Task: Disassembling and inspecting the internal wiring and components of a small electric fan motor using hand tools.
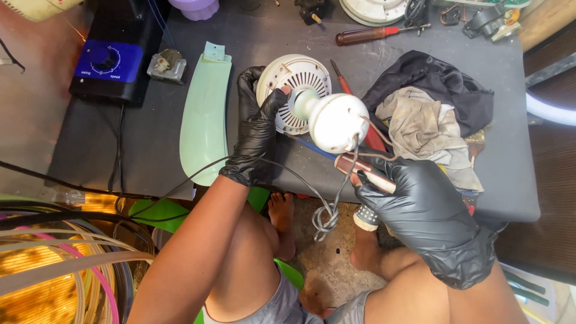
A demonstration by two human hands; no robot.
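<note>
Nearest: bare knees and feet below the worktop [420,54] edge; a knotted grey cord [326,219] hangs between them.

Right hand [423,207], black glove, closed around a brown-handled tool [366,173]. The handle lies across the fingers, its working end toward the motor; the tip is hidden behind the rounded cap, so I cannot tell what it touches. Grip looks set for fine control.

Left hand [258,129], black glove, clamps the rim of the white fan motor housing [309,102], fingers curled over the slotted grille, apparently to steady it against the tool.

The motor lies at the worktop's near edge on its side. Its long axis runs from the grille, up-left, to the domed cap, down-right, toward the person.

Beyond: a pale green fan blade [204,114] just left, rags [426,114] right, a red-handled screwdriver [372,34] behind, a blue-faced control box [108,60] far left.
</note>
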